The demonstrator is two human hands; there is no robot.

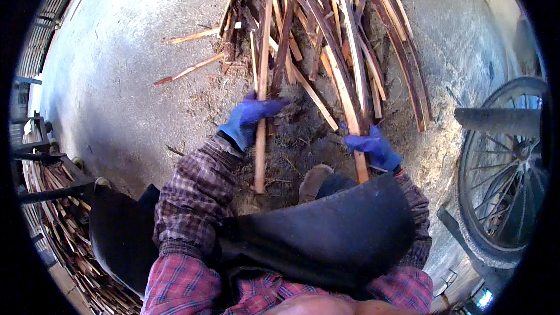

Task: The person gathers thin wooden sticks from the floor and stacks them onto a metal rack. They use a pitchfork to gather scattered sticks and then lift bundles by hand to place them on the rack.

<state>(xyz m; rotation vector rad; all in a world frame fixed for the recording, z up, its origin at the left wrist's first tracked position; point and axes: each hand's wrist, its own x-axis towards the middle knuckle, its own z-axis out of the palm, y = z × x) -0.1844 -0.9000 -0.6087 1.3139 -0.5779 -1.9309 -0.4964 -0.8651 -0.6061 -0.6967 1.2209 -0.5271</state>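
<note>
My left hand [245, 119], in a blue-purple glove, is at a long, narrow wooden strip [264, 61]. Its fingers cross the strip and are partly blurred at the tips. The near end of that strip hangs in front of my dark apron. To the right, my right hand [376, 149], gloved alike, is closed round another wooden strip [345, 96] close to its near end. Both strips run away from me into a loose pile of wood strips [315, 9], some edged with dark bark.
A black apron [326, 236] covers my lap. Several strips lie apart on the concrete floor [116, 70], one being a short splinter [189, 69]. At right stands a spoked wheel [522, 151] with a wooden bar. Stacked wood strips [70, 227] fill a rack at lower left.
</note>
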